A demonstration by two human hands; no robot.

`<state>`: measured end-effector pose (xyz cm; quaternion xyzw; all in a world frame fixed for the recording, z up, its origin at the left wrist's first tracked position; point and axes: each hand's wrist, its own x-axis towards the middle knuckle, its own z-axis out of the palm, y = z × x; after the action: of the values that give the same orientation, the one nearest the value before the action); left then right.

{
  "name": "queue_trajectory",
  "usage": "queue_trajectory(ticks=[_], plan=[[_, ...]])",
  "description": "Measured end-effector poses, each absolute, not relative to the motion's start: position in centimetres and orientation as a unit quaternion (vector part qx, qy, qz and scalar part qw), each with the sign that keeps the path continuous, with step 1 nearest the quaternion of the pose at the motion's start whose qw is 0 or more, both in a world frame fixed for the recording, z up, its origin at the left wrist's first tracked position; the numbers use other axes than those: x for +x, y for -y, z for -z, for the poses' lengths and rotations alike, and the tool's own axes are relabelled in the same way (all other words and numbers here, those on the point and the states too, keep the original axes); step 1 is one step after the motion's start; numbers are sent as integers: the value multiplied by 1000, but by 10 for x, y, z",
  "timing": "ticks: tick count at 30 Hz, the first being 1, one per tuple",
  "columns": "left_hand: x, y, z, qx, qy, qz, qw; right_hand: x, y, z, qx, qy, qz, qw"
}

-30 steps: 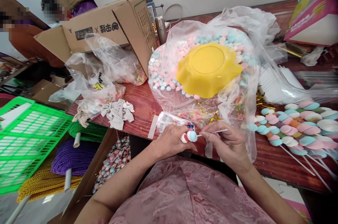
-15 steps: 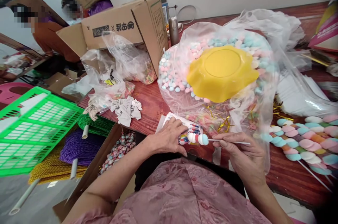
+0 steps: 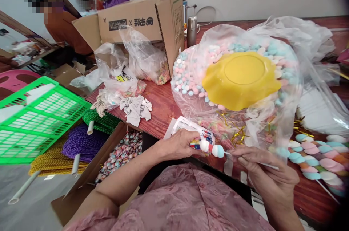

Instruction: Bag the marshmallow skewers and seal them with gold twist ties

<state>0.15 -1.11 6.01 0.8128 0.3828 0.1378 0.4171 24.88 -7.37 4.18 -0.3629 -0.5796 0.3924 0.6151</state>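
Note:
A marshmallow skewer (image 3: 218, 150) with white, red and pale blue pieces lies level in front of me at the table edge. My right hand (image 3: 268, 173) pinches its thin white stick, which runs out past the fingers to the right. At the skewer's other end, my left hand (image 3: 177, 145) is closed on a small colourful printed wrapper (image 3: 195, 145); the skewer's far tip is hidden there. Flat printed sleeves (image 3: 188, 125) lie just beyond the left hand. To the right rests a pile of finished-looking marshmallow skewers (image 3: 313, 151) in pink, blue and white.
A yellow wavy-rimmed bowl (image 3: 240, 78) sits upside down on a clear bag of marshmallows (image 3: 188, 75). Behind stand a cardboard box (image 3: 141, 16) and bagged candy (image 3: 163, 73). Left are a green basket (image 3: 68, 104), rope bundles (image 3: 84, 144) and a carton of skewers (image 3: 120, 154). Two people work beyond.
The view has shifted a little. My left hand has closed from spread fingers to a grip on the wrapper. My right hand still pinches the stick, its fingers now farther along the table to the right.

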Motion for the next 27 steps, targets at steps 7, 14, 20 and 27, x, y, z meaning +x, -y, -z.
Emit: queue_trajectory(ticks=[7,14,20,27], plan=[[8,11,-65,816,-323,-108,468,255,67,-40,-443,539,-366,616],[14,6,-66,799,-317,-96,502,251,64,-40,-350,496,-508,611],[16,3,-59,807,-309,-94,493,248,61,-45,-324,463,-530,632],[17,3,-64,784,-292,-83,542,241,64,-41,-356,496,-498,616]])
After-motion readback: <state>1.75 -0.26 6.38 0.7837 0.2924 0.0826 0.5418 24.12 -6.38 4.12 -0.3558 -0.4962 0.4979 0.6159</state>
